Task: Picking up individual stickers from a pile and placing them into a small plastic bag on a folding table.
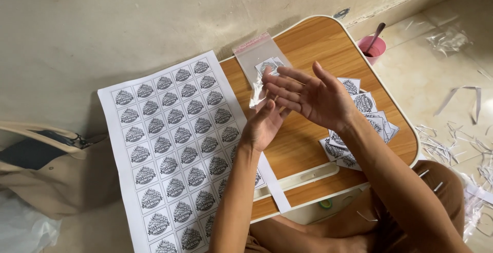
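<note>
Above the small wooden table [308, 145], left hand [264, 124] pinches a clear bag [257, 96]; right hand [313, 96] fingers spread

The right hand [313, 96] covered part of the cut labels [367, 114] right of centre; the left hand [264, 124] hid what it pinched; the printed sheet [169, 145] ran off the bottom edge, its lettering too small to read

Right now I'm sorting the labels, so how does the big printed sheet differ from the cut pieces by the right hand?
The printed sheet is whole, a flat grid overhanging the small table; the cut labels are single squares, piled loose and overlapping, wholly on it. Both show the same round black design on white.
</note>
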